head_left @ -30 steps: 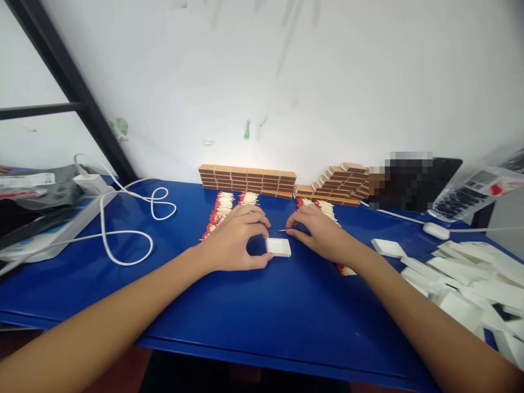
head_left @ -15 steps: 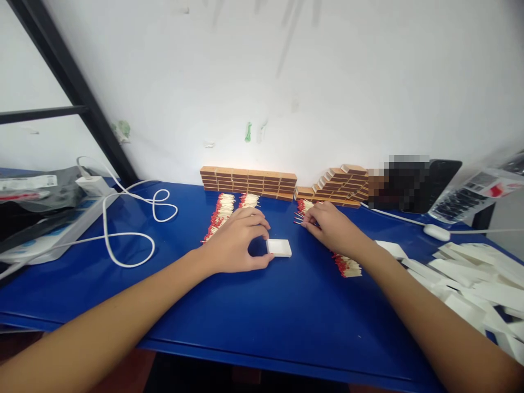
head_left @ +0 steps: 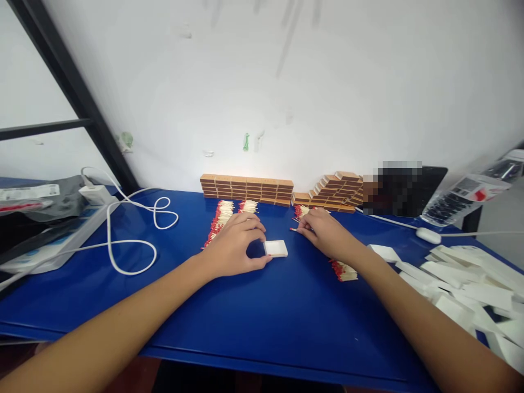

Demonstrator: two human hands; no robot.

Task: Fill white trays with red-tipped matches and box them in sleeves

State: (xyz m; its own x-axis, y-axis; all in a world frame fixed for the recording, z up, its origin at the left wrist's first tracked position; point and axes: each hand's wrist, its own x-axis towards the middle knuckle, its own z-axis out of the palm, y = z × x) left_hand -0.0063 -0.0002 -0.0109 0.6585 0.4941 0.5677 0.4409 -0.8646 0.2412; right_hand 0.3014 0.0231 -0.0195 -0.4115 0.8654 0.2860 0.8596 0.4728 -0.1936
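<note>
Resting on the blue tabletop [head_left: 245,311] is a small white matchbox tray [head_left: 277,248], with its hollow side up. My left hand [head_left: 239,245] curves around the tray's left end, thumb at the near corner and fingers at the far side. To the right, my right hand [head_left: 323,232] pinches a match [head_left: 293,230] whose red head points left. Behind that hand lies a pile of matches [head_left: 301,212], partly hidden. Another match pile [head_left: 346,271] shows below my right wrist. Two rows of matches [head_left: 223,213] stretch back beyond my left hand.
Stacked matchboxes [head_left: 249,188] line the wall, with a stepped stack [head_left: 339,191] to their right. Many white trays [head_left: 470,284] lie heaped at the right. A plastic bottle [head_left: 462,196] leans at the back right. White cable [head_left: 153,251] loops near a power strip [head_left: 61,240] at the left.
My right hand has drawn slightly away from the far match pile toward me, with one match now sticking out of its fingertips. My left hand stays at the tray. The view has shifted a little.
</note>
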